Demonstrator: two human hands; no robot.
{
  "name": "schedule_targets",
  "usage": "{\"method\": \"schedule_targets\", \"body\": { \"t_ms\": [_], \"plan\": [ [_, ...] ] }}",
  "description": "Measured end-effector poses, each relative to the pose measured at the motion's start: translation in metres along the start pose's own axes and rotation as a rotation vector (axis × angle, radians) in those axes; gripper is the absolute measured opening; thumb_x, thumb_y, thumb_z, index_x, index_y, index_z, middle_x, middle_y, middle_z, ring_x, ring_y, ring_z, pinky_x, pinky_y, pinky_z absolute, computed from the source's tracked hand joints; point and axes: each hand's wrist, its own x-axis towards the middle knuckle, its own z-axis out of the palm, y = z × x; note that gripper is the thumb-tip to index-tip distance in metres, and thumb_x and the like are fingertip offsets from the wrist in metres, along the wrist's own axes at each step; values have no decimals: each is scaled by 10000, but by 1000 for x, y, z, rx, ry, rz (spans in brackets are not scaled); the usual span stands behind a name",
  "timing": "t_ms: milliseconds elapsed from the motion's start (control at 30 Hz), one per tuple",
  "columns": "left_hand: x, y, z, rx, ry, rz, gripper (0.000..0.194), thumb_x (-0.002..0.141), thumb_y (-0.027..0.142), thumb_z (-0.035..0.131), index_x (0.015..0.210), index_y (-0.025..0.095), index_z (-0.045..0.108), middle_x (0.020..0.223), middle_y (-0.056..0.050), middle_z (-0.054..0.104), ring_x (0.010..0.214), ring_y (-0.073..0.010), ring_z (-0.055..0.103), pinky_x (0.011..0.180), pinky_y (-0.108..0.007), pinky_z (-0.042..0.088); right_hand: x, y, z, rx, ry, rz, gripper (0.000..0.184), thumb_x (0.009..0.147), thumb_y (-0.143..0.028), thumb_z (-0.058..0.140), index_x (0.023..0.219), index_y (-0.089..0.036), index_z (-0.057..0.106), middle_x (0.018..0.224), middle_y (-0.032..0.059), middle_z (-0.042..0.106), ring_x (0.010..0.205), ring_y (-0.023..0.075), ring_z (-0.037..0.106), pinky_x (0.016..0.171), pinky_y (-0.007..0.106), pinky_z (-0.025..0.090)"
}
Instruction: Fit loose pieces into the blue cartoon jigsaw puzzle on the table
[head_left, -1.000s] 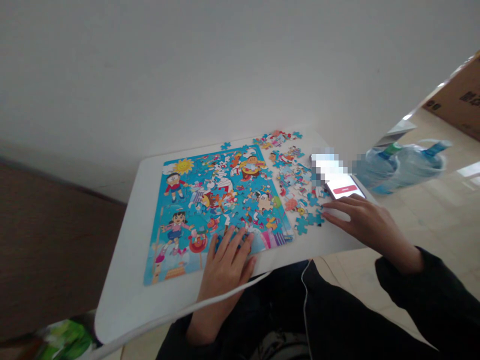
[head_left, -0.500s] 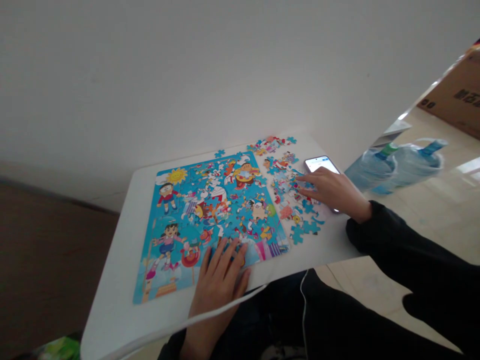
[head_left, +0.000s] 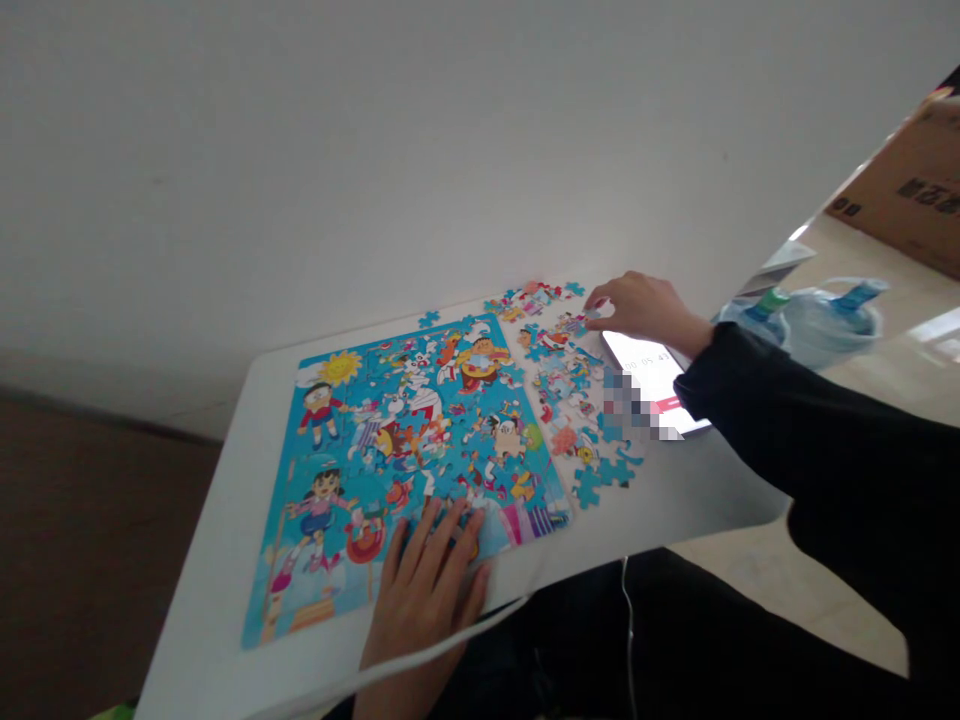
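Observation:
A colourful cartoon jigsaw puzzle (head_left: 390, 440) lies on a white table (head_left: 247, 400), mostly assembled. My left hand (head_left: 431, 580) rests flat on its near edge with fingers spread. To the right of the puzzle lie several loose pieces (head_left: 577, 390). My right hand (head_left: 637, 305) reaches to the far end of that pile, fingers curled down onto the pieces; whether it holds one is hidden. A lit phone (head_left: 656, 385) lies under my right forearm.
A white wall stands right behind the table. Two large water bottles (head_left: 817, 315) sit on the tiled floor to the right, with a cardboard box (head_left: 907, 200) beyond them. A white cable (head_left: 450, 640) runs along the table's near edge.
My right hand has moved from beside the phone across the loose pieces to the far end of the pile. The left hand has stayed on the puzzle's near edge.

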Motion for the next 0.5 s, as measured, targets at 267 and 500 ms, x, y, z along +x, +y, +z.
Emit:
{"method": "schedule_targets", "body": {
  "t_ms": [267, 500],
  "plan": [
    [1, 5, 2, -47, 58, -68, 314, 922, 236, 452, 1199, 192, 594, 1218, -58, 646, 1224, -247, 514, 1103, -401, 286, 22, 10, 19, 0, -63, 72, 335, 820, -460, 574, 1001, -212, 710, 984, 93, 703, 882, 257, 611, 639, 345, 428],
    [1, 4, 3, -51, 77, -77, 301, 917, 235, 459, 1175, 189, 608, 1215, -60, 648, 1225, -245, 514, 1113, -399, 277, -17, -10, 8, 118, -162, -387, 333, 790, -483, 614, 1054, -294, 687, 1066, 27, 683, 993, 224, 589, 780, 333, 436]
  ]
}}
